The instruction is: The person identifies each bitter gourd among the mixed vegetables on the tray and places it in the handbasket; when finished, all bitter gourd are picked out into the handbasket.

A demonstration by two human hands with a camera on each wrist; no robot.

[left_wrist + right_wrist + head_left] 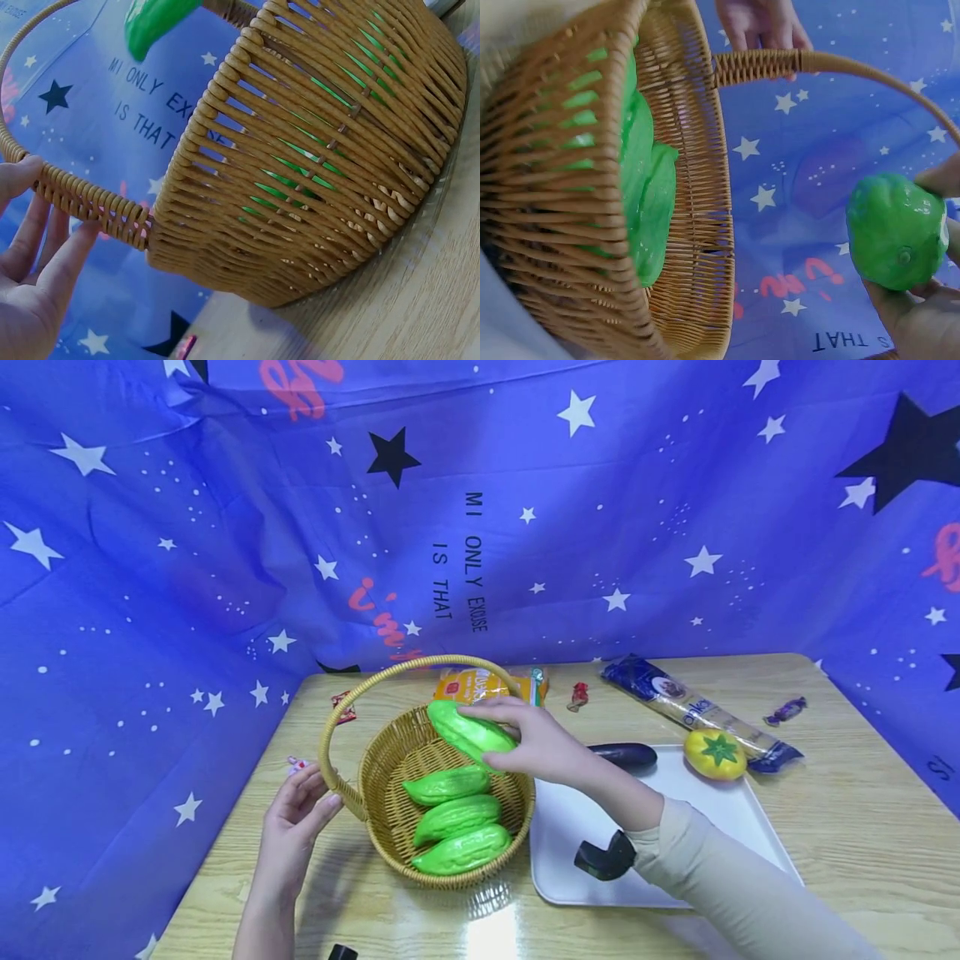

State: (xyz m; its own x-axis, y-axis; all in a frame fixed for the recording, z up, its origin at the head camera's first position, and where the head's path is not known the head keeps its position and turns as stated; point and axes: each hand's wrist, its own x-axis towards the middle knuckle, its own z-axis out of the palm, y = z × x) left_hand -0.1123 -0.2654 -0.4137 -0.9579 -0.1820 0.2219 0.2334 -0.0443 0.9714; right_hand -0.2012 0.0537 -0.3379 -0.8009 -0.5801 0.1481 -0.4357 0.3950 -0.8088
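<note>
My right hand grips a green bitter melon, thumb on one side and fingers on the other, above the right back part of a round wicker basket. In the right wrist view the held bitter melon shows its rounded end, apart from the basket wall. Three more bitter melons lie side by side on the basket's bottom. At the basket's left, my left hand pinches the lower end of its arched handle, with the thumb and fingers on opposite sides.
Right of the basket lies a white tray with an eggplant and a yellow fruit at its far edge. Behind stand an orange packet and a long blue packet. Wrapped candies lie around; a starry blue cloth hangs behind.
</note>
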